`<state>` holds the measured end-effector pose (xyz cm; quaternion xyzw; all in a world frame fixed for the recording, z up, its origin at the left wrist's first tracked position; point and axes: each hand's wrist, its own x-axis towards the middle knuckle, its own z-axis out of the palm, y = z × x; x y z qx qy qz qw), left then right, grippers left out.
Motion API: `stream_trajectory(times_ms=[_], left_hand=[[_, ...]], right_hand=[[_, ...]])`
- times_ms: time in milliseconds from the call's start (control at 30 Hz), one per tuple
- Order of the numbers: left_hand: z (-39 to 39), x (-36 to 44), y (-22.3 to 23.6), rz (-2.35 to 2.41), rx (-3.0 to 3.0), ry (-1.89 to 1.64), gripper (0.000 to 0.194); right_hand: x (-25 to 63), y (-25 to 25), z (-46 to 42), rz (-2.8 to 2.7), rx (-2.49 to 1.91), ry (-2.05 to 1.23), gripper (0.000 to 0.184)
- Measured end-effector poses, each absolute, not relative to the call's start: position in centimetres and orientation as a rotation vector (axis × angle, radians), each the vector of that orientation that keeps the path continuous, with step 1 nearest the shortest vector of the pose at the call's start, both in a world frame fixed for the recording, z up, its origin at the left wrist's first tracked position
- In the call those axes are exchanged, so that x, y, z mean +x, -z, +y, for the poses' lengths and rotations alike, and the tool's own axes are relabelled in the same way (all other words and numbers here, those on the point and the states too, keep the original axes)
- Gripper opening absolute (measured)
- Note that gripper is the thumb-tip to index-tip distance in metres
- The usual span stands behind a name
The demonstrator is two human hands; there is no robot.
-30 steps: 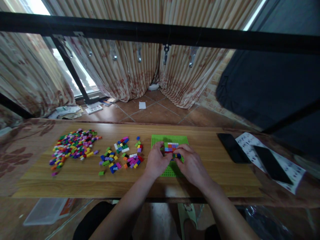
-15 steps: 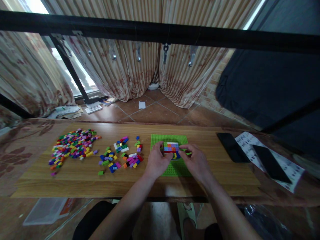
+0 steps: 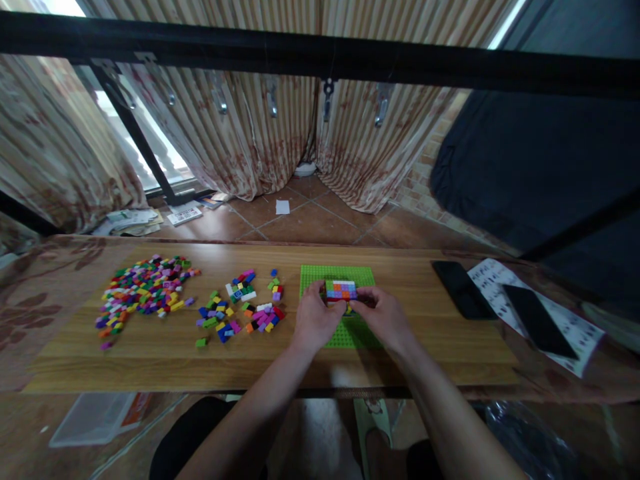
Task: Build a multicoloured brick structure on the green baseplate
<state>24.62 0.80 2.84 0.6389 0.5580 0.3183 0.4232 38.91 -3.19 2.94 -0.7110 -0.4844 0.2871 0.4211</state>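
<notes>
A green studded baseplate [image 3: 350,275] lies on the wooden table [image 3: 150,360] in front of me. On it stands a small block of stacked bricks [image 3: 341,291] in purple, orange, white and red. My left hand [image 3: 314,321] grips the block's left side with curled fingers. My right hand [image 3: 383,319] pinches the block's right side, thumb and fingers closed against it. Both hands rest low over the plate.
A large heap of mixed coloured bricks [image 3: 143,289] lies at the table's left, a smaller scatter [image 3: 240,309] beside the plate. Two dark phones [image 3: 457,289] [image 3: 537,322] and a printed sheet [image 3: 575,333] lie at the right. Curtains and a black bar stand behind.
My right hand has shifted left and closed in against the brick block. The left hand has kept its hold. The view has tilted slightly.
</notes>
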Motion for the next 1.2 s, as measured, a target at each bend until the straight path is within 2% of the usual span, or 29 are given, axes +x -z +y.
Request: stream_trajectory(times_ms=[333, 433, 633, 700, 800, 867, 1067, 1200], left_hand=[[0.7, 24.9, -3.1, 1.436, 1.614, -0.813, 0.058], [0.8, 24.7, -2.6, 1.362, 1.584, -0.854, 0.058], [1.6, 23.0, -2.9, 1.214, 1.449, -0.848, 0.048], [1.9, 22.2, -3.4, 1.165, 1.523, -0.798, 0.059], [2.3, 21.5, -3.7, 1.032, 1.734, -0.732, 0.079], [2.4, 21.6, -3.6, 0.952, 1.827, -0.701, 0.085], [2.2, 22.3, -3.6, 0.949, 1.92, -0.691, 0.079], [2.1, 21.7, -4.6, 0.905, 1.88, -0.733, 0.082]], right_hand=[[38.2, -2.6, -3.1, -1.222, -1.823, -0.668, 0.021], [38.3, -2.6, -3.2, -1.18, -1.764, -0.739, 0.023], [40.0, -2.8, -3.0, -1.053, -1.737, -0.798, 0.028], [40.5, -3.1, -3.1, -1.111, -1.712, -0.767, 0.041], [40.4, -3.4, -3.2, -1.328, -1.62, -0.767, 0.07], [39.9, -3.5, -3.1, -1.447, -1.567, -0.789, 0.081], [39.4, -3.7, -2.6, -1.535, -1.55, -0.826, 0.083], [39.9, -4.7, -3.1, -1.544, -1.441, -0.871, 0.08]])
